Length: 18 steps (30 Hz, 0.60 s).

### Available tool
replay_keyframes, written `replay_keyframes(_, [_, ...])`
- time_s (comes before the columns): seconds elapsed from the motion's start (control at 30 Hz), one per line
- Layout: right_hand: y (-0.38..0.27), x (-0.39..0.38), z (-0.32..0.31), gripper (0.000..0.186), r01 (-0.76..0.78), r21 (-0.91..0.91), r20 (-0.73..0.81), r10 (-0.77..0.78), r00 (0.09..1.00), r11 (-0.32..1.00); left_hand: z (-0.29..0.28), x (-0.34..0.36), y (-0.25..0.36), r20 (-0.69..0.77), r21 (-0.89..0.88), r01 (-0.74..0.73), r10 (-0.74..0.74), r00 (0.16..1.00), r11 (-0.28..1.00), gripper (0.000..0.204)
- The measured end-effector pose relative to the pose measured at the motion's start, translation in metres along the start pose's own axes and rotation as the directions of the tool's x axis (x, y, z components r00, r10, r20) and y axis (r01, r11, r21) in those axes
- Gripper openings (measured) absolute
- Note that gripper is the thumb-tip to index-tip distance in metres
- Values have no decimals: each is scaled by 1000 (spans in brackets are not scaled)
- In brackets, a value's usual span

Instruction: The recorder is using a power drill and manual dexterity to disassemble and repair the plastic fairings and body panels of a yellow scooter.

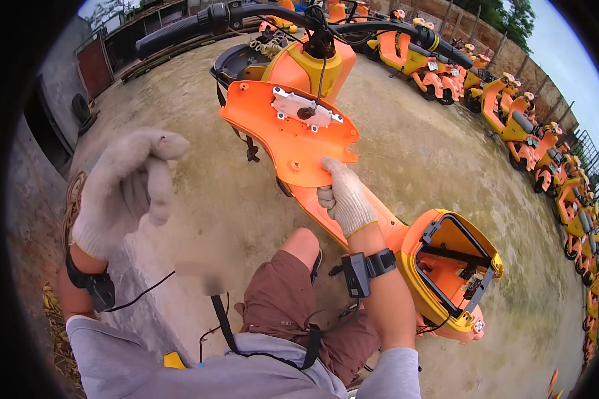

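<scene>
An orange plastic scooter panel (293,146) hangs tilted in front of the handlebar, its inner side toward me. A white fitting (305,110) is fixed to its upper part, and a dark cable runs down to it from the handlebar. My right hand (345,198), in a knitted glove, pinches the panel's lower edge between thumb and fingers. Raised at the left, my gloved left hand (128,185) touches nothing; its fingers are loosely bent and apart. The orange and yellow scooter (373,216) stands beyond my knees.
The black handlebar (266,10) crosses the top of the view. At the right, the scooter's seat compartment (456,266) is uncovered. Rows of similar scooters (522,123) line the wall at the right. A tyre (81,110) leans by the left wall.
</scene>
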State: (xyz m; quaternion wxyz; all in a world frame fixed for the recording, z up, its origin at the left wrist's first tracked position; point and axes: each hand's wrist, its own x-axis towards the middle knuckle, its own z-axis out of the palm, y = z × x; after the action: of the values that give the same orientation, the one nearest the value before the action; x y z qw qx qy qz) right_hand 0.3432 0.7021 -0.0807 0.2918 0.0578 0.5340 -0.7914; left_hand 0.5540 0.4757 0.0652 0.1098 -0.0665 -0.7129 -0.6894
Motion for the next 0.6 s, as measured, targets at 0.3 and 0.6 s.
replay_keyframes(0.3, [-4, 14, -9, 22, 89, 46, -49, -87, 995, 995, 105, -41, -135, 324, -767, 449, -328, 888, 458, 51])
replay_keyframes(0.6, [-1, 0, -1, 27, 157, -317, -269, -248, 931, 935, 83, 103, -213, 86, -725, 160, -141, 986, 670, 68])
